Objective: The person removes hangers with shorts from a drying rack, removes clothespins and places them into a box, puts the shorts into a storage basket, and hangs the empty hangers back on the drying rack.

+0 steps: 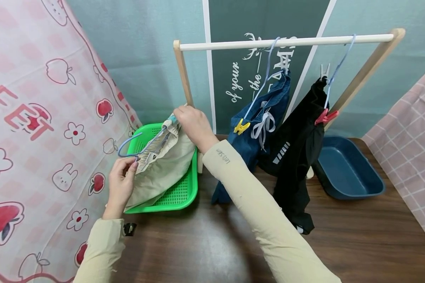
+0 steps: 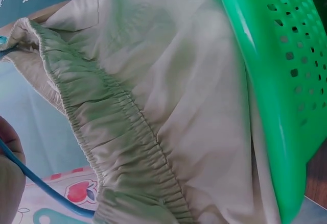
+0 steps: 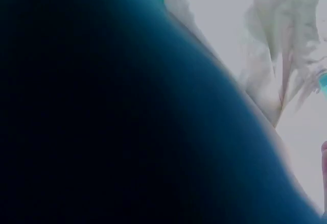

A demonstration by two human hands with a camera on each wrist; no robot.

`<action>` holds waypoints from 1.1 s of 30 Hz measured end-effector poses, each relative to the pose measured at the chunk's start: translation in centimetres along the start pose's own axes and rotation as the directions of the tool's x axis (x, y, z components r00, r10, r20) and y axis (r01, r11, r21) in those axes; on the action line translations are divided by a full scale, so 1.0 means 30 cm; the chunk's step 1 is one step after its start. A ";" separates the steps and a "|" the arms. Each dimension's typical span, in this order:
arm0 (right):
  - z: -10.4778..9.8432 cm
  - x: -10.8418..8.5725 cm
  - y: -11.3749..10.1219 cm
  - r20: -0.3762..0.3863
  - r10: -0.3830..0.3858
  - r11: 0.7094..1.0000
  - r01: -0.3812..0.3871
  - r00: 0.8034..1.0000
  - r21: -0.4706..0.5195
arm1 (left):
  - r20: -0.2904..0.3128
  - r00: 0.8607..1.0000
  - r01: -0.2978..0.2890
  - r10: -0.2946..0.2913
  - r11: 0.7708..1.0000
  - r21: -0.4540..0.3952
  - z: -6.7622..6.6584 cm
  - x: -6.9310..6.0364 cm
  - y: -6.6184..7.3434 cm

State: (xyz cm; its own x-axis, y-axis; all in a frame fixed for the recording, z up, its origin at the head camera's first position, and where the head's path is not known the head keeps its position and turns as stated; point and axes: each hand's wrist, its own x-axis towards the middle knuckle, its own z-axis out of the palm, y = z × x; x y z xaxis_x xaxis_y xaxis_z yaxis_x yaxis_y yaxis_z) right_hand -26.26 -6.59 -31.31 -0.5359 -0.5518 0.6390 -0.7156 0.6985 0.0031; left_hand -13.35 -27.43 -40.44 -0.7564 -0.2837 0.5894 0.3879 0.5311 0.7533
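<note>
Beige elastic-waist garment (image 1: 163, 177) hangs over the green basket (image 1: 187, 196), with a blue hanger (image 1: 122, 146) along its waistband. The left hand (image 1: 122, 182) pinches the hanger and waistband edge at the near end. At the far end, the right hand (image 1: 194, 124) grips the waistband beside a light-blue clip (image 1: 172, 118). In the left wrist view the gathered waistband (image 2: 117, 132) fills the middle, with fingers (image 2: 11, 168) at the left edge by the blue hanger wire (image 2: 48, 188). A dark blur covers much of the right wrist view; the beige garment (image 3: 265, 81) shows at the right.
A rack with a white bar (image 1: 233, 45) stands behind. From it hang blue denim (image 1: 244, 145) with a yellow clip (image 1: 241, 127) and black trousers (image 1: 297, 157) with a red clip (image 1: 326, 116). A dark blue basin (image 1: 350, 169) sits at the right on the wooden table (image 1: 184, 247).
</note>
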 end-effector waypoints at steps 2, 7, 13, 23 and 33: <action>-0.015 0.005 0.004 0.006 0.033 0.999 -0.033 0.999 0.015 | -0.006 1.000 0.000 0.000 1.000 0.006 0.004 0.001 -0.003; -0.059 0.026 0.012 0.122 0.277 0.928 -0.298 0.953 0.222 | -0.020 1.000 0.007 -0.006 1.000 0.027 0.009 0.011 0.000; -0.083 0.036 0.021 0.308 0.592 0.512 -0.643 0.745 0.570 | -0.039 0.996 0.079 -0.077 0.995 0.056 0.014 0.024 0.001; -0.194 0.005 0.030 0.530 0.613 -0.197 -0.536 0.587 0.821 | -0.105 0.968 0.236 -0.227 0.969 0.078 0.032 0.032 0.004; -0.429 -0.017 0.082 0.465 0.639 -0.461 -0.179 0.613 0.869 | -0.100 0.960 0.271 -0.262 0.958 0.094 0.051 0.041 -0.017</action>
State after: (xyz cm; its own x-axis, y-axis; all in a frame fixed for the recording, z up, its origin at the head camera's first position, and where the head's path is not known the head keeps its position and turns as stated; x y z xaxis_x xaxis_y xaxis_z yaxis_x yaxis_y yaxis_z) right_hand -21.99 1.27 -21.74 -0.9939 -0.1040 0.0357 0.0366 -0.6193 -0.7843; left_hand -15.28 -26.84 -40.52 -0.7752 -0.4907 0.3979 0.1173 0.5071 0.8539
